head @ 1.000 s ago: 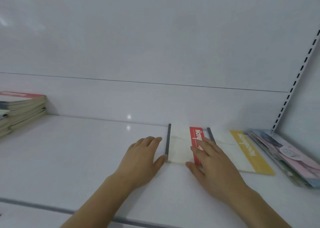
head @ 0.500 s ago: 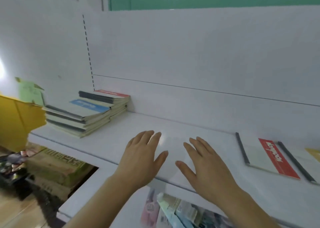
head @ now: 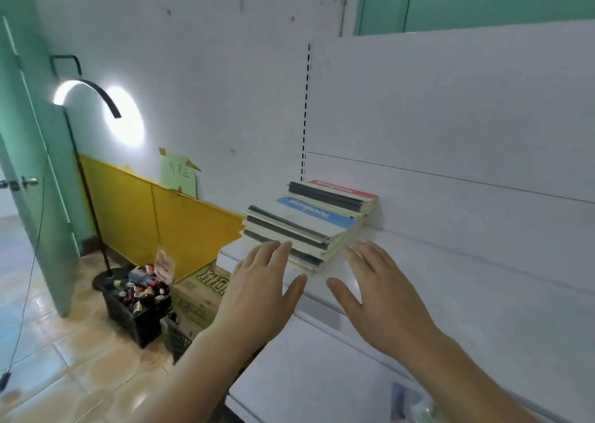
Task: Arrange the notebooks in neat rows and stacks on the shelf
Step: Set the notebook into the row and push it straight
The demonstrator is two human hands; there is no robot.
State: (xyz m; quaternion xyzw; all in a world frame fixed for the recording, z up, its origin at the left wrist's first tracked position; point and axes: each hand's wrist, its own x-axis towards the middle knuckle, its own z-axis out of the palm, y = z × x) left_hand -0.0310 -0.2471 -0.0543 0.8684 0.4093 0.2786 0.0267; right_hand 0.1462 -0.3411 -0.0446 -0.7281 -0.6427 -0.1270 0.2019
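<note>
a: where's the stack (head: 309,226)?

b: at the shelf's (head: 450,281) left end, against the back panel, 2 slumped piles with the front one fanned toward the front edge.

a: and the hands?

b: both empty, fingers spread. the left hand (head: 260,281) hovers at the stack's front corner; whether it touches is unclear. the right hand (head: 376,290) is just beside the stack's right side, apart from it.

a: so how to square it?

b: i'd press flat palms on 2 opposite sides together, then push the spines back to the panel. slowly, since the loose top covers look likely to slide off the left edge.
</note>
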